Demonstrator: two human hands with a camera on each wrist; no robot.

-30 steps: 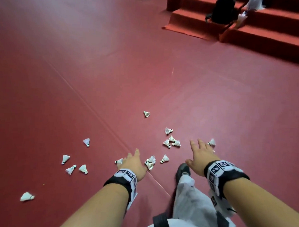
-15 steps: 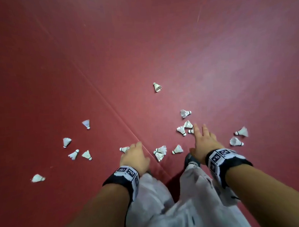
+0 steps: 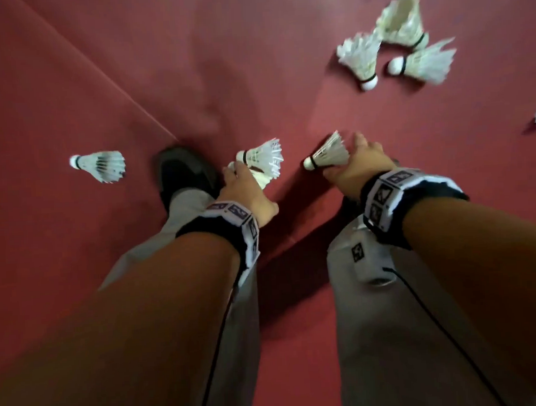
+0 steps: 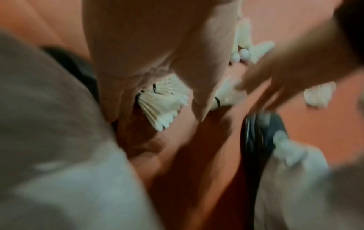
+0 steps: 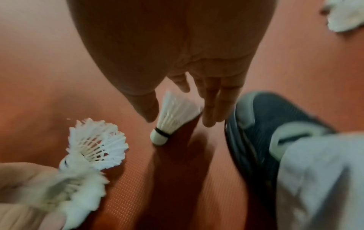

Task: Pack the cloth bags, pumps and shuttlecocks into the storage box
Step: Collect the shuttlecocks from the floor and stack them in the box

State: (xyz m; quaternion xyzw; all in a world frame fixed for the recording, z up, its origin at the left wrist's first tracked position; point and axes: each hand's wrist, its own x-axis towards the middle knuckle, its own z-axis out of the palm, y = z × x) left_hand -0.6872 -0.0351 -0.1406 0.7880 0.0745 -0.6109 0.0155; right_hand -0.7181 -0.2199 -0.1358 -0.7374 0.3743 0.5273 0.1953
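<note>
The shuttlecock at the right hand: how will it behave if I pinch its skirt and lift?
The shuttlecock is probably very light: thin feathers, small cork. Its open feather skirt looks crushable, so the right hand should pinch gently. Being cone-shaped, it would likely roll in an arc if nudged.

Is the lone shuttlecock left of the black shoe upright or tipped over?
Tipped over: the white feather shuttlecock lies sideways on the red floor, cork tip pointing left, feathers right.

Black shoe, grey trousers over red floor
</note>
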